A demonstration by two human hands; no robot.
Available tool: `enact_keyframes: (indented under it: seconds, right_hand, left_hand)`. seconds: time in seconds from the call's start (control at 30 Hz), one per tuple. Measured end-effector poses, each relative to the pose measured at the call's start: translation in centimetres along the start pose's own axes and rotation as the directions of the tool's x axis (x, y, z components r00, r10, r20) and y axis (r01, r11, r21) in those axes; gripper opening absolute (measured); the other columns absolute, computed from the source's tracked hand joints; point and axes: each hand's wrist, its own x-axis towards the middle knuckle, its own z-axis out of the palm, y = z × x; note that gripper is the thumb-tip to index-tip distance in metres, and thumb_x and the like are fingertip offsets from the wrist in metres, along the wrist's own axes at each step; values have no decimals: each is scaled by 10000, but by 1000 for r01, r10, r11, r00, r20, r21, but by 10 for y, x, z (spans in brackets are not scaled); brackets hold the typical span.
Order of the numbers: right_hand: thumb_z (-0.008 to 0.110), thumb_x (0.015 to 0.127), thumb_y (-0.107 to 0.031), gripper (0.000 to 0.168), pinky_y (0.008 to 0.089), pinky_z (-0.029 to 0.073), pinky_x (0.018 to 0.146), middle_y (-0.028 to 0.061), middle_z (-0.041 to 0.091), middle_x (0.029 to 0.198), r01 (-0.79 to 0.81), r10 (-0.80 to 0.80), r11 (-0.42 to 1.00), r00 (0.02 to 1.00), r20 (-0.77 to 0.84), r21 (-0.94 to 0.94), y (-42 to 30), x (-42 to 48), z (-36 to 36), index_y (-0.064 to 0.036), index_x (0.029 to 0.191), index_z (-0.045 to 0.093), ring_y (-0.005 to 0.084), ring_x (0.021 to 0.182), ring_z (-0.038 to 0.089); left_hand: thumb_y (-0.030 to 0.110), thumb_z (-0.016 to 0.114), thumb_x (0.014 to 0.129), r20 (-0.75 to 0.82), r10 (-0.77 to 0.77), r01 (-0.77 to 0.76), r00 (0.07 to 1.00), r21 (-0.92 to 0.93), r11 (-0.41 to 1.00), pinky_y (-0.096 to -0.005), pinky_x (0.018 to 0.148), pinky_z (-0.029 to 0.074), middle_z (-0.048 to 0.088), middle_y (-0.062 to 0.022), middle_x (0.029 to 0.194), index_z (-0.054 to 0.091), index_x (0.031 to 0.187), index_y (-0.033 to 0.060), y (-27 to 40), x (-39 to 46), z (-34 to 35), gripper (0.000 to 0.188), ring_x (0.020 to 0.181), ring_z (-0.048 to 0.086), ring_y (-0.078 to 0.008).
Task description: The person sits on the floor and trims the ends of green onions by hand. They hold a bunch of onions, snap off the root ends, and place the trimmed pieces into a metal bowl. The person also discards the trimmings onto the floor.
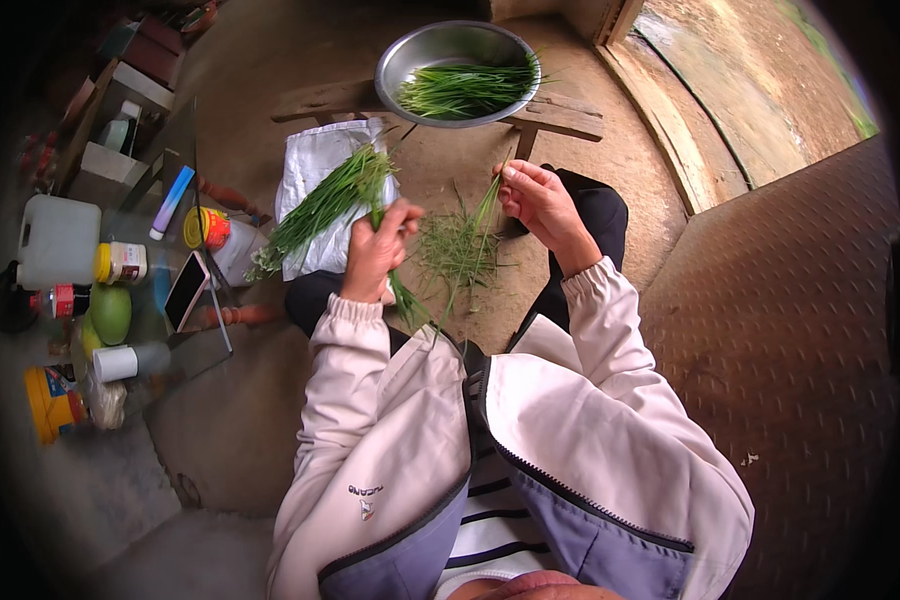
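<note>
My left hand (379, 247) is closed around a small bunch of long thin greens (407, 298), which look like chives; its ends stick out above and below the fist. In my right hand (544, 199), thumb and fingers pinch a few thin green stalks (484, 214) that hang down towards my lap. A larger pile of the same greens (322, 199), pale at the lower end, lies on a white woven sack (297, 154) by my left knee. Between my legs, loose green scraps (454, 251) are scattered on the floor.
Ahead, a steel basin (390, 75) of greens rests on a low wooden bench (562, 116). A glass-topped table (187, 352) at left carries a phone (187, 292), a plastic jug (58, 240) and jars. To the right stand a textured metal panel (780, 315) and a doorway sill (664, 142).
</note>
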Motion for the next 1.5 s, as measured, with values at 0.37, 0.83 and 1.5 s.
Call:
enact_keyframes:
  seconds: [0.37,0.83,1.5]
  right_hand:
    - [667,928,-201,135,187,339,542,-83,488,656,-96,94,994,995,-40,-58,38,-5,26,-66,938,680,21,582,418]
    - [728,862,-252,257,228,395,509,-48,509,664,48,-202,853,948,-244,-520,60,32,-18,-42,778,607,73,563,484]
    - [589,953,-206,430,361,487,947,124,623,1276,-219,218,858,974,-57,-464,130,14,-88,-28,1340,537,239,1127,619]
  left_hand:
    - [219,696,918,184,-95,86,978,55,995,-199,400,200,423,101,589,633,838,87,-12,13,42,167,450,309,4]
    - [123,639,931,249,-225,279,942,-210,937,-184,383,196,431,75,652,579,836,67,-20,5,10,126,456,285,3]
    - [175,648,936,159,-205,240,966,-241,941,-184,399,211,514,52,733,621,911,61,-27,27,-7,120,470,321,3]
